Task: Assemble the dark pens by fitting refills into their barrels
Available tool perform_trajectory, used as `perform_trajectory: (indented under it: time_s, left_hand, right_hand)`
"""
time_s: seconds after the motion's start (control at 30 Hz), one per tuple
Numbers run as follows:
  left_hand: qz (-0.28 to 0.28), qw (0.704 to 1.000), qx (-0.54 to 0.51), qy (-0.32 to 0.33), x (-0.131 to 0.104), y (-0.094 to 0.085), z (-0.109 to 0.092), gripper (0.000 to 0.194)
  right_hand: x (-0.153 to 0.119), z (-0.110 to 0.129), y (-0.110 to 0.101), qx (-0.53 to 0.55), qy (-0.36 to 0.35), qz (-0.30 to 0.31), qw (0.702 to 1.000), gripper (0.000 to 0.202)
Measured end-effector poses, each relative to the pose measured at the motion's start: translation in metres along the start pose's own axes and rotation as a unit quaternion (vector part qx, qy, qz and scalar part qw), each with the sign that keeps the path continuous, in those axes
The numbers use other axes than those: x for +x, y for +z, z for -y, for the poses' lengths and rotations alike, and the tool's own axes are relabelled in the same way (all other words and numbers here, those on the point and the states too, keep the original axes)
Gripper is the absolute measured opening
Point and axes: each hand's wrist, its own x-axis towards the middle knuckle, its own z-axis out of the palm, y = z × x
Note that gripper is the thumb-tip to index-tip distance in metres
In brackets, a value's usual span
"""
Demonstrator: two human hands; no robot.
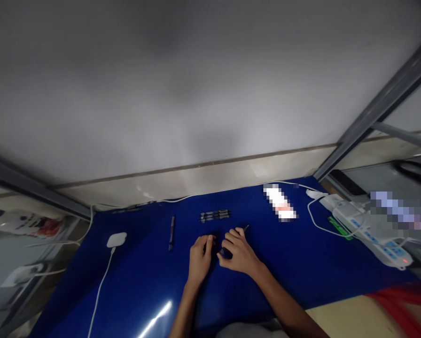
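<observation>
Blue desk (143, 281) before you: both hands, left hand (199, 257) and right hand (239, 252), pinch one small dark part (220, 252); several pens (214, 215) lie finished beyond, one pen (171, 232) apart.

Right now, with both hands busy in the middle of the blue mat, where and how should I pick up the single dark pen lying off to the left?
Take the pen at mid-barrel, pinching across its width from above. It lies flat on the blue mat, long axis running away from you, with bare mat on both sides. The left hand is nearest it.
</observation>
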Motion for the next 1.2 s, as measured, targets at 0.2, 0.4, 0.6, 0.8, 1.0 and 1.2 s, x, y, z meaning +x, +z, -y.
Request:
perform_trajectory:
  time_s: [0.2,0.4,0.6,0.8,1.0,1.2]
  left_hand:
    - [-0.001,1.000,0.004,0.002,-0.001,0.000,-0.002,0.039]
    - [0.015,1.000,0.008,0.019,-0.003,-0.001,-0.005,0.037]
    - [0.049,0.995,0.059,0.066,-0.006,-0.001,-0.010,0.035]
    - [0.086,0.986,0.101,0.096,-0.007,-0.002,-0.013,0.035]
    - [0.104,0.986,0.090,0.089,-0.005,-0.004,-0.012,0.041]
    - [0.111,0.987,0.077,0.086,-0.005,-0.007,-0.015,0.041]
  right_hand:
    - [0.000,0.001,-0.001,0.006,0.004,0.000,1.000,0.020]
    - [0.001,0.000,-0.001,0.013,0.002,0.001,1.000,0.021]
    - [0.000,-0.001,0.002,-0.007,0.014,0.002,1.000,0.015]
    - [0.000,-0.001,0.002,-0.011,0.017,0.008,1.000,0.012]
    - [0.000,-0.002,0.002,-0.008,0.007,0.024,1.000,0.013]
    - [-0.001,-0.001,0.004,-0.003,0.005,0.028,1.000,0.013]
